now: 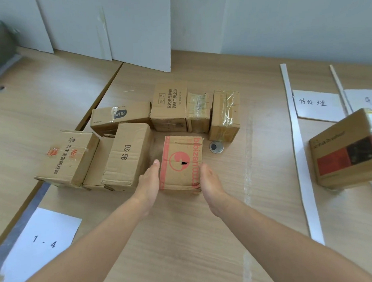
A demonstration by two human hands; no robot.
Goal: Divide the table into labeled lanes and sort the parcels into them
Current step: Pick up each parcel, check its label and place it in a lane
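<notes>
Just right of the DS-5B box, the red-printed parcel stands on the table. My left hand and right hand flank its sides, fingers straight, apparently touching. Stiff cardboard, likely light: clamp both side walls.

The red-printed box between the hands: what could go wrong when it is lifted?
The left hand and right hand flank the red-printed box with straight fingers, none underneath, so it may slip. The DS-5B box stands close by the left hand and could be knocked.
</notes>
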